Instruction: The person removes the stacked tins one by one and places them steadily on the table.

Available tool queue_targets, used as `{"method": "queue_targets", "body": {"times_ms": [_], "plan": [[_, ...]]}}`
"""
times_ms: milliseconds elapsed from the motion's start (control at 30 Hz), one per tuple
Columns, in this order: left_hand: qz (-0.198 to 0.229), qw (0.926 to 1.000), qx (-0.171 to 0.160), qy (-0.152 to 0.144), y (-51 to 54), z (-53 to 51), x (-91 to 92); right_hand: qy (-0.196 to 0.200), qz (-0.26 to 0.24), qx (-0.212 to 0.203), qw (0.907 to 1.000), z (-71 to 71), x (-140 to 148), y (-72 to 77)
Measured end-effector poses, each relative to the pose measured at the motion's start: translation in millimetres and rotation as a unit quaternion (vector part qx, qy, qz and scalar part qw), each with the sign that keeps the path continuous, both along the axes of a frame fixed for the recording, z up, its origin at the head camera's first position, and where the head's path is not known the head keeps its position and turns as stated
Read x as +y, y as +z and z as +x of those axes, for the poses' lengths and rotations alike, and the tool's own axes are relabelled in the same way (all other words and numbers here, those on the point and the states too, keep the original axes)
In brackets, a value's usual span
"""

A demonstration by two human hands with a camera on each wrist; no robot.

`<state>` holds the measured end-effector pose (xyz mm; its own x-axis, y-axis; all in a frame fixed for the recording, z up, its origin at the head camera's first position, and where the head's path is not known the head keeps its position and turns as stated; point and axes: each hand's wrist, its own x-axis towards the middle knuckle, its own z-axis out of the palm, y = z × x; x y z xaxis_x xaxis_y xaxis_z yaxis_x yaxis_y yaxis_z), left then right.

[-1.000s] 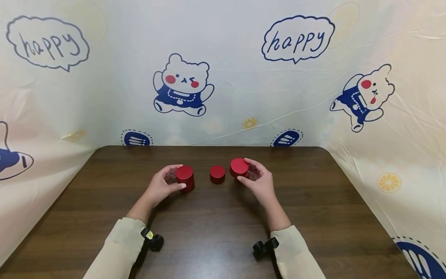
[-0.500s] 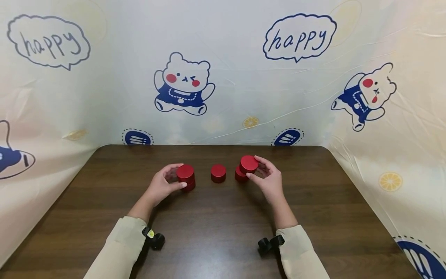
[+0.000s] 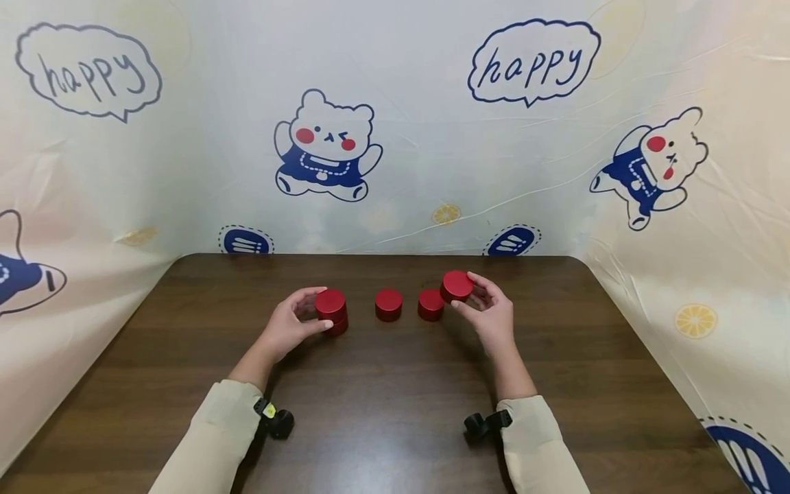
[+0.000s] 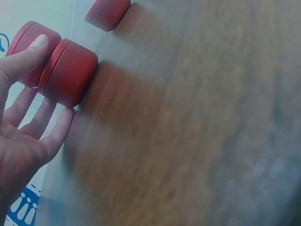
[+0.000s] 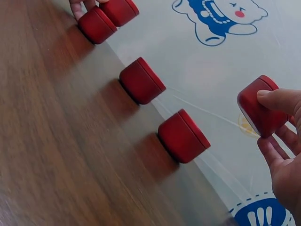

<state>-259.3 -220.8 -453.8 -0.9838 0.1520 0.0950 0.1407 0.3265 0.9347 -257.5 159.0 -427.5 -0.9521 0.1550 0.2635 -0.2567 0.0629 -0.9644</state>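
The right hand (image 3: 496, 317) pinches a raised red tin (image 3: 457, 284) by its curved side, thumb opposite fingers; it looks stiff and probably light, and its smooth wall may slip, so mid-height below the rim seam seems the best hold. Left of those fingers, a near tin (image 3: 431, 307) and a farther tin (image 3: 388, 306) stand on the worktop (image 3: 382, 384). The left hand (image 3: 287, 326) curls round a stacked pair (image 3: 332, 307).

Behind the left hand (image 3: 285, 328) there is a long, pale cream cloth sleeve (image 3: 206, 436), and at its end a small black rounded device (image 3: 282, 425) with one yellow-green mark (image 3: 269, 410). Behind the right hand (image 3: 496, 324), a similar cream cloth sleeve (image 3: 539, 442) and a similar black device (image 3: 477, 427) are worn.
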Motion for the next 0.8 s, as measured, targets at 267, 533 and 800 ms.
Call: {"method": "queue_targets", "body": {"times_ms": [267, 533, 800], "plan": [[-0.005, 1.0, -0.002, -0.001, 0.2, -1.2, 0.4, -0.017, -0.015, -0.008, 0.9997, -5.3, 9, -6.5], [-0.007, 0.9999, -0.01, -0.006, 20.5, 11.1, 8.8, -0.02, -0.021, -0.024, 0.9993, -9.1, 14, -14.9], [-0.008, 0.9999, -0.011, -0.007, 34.2, 20.7, 13.4, -0.044, -0.02, -0.043, 0.9979, -13.6, 20, -23.8]]}}
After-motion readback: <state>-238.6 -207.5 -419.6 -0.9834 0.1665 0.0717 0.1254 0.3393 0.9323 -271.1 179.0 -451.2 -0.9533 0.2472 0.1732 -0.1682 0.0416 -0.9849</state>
